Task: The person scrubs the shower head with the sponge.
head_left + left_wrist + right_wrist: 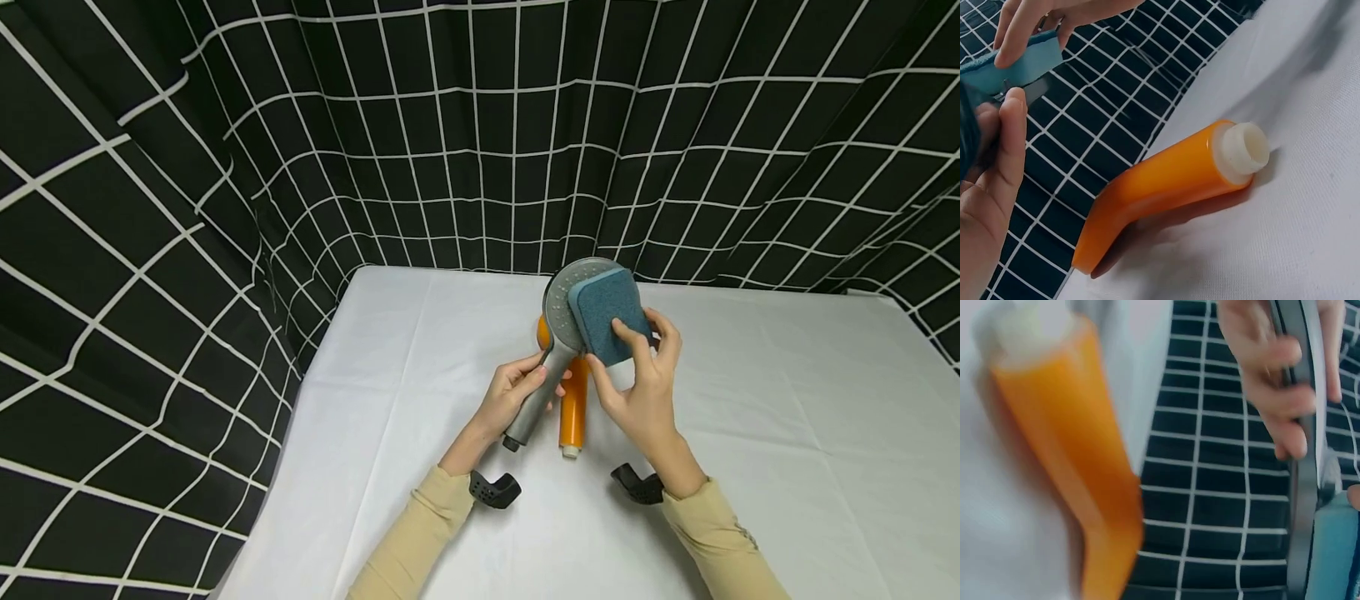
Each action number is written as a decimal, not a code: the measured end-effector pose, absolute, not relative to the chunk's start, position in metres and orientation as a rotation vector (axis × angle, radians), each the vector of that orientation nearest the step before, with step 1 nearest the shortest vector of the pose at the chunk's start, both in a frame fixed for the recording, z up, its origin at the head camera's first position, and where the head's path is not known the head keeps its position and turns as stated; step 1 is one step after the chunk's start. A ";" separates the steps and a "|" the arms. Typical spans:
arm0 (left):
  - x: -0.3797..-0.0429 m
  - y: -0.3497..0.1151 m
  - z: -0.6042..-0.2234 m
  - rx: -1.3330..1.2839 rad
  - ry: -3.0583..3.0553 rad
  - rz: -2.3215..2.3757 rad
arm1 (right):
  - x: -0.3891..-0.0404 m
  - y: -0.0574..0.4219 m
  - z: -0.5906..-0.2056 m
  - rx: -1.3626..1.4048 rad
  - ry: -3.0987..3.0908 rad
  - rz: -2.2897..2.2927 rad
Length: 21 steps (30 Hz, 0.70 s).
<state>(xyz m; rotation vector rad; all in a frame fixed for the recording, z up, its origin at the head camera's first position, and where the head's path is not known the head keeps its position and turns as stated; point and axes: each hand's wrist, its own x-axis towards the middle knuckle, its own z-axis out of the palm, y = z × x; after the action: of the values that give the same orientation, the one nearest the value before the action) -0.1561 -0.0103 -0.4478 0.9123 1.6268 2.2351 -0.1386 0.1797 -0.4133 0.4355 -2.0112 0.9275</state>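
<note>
My left hand (513, 397) grips the handle of a grey shower head (558, 321), its round nozzle face tilted up toward the head camera. In my right hand (647, 398) is a blue sponge (611, 312), pinched between thumb and fingers and held against the right part of that face. Below them an orange shower head (573, 404) with a white threaded end lies on the table; its round head is mostly hidden behind the grey one. The left wrist view shows the orange handle (1166, 175) up close, and the right wrist view shows the sponge's light blue edge (1332, 550).
A white cloth (757, 417) covers the table. Black curtains (465, 125) with a white grid hang behind it and along the sides. Black wrist mounts (495, 490) sit at both wrists, near the tabletop.
</note>
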 end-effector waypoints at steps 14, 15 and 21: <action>-0.157 -0.010 -0.451 0.914 1.742 2.241 | -0.139 0.152 -0.406 0.533 -2.030 0.974; -0.157 -0.010 -0.451 0.888 1.767 2.251 | -0.135 0.147 -0.409 0.564 -2.038 0.976; -0.153 -0.017 -0.439 0.571 1.633 2.368 | -0.101 0.121 -0.426 0.721 -2.112 1.022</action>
<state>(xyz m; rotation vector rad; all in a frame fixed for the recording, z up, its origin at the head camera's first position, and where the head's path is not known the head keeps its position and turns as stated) -0.1529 -0.0166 -0.4395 0.5708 1.6329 2.3678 -0.1008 0.1211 -0.4260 0.7213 -2.1121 1.0221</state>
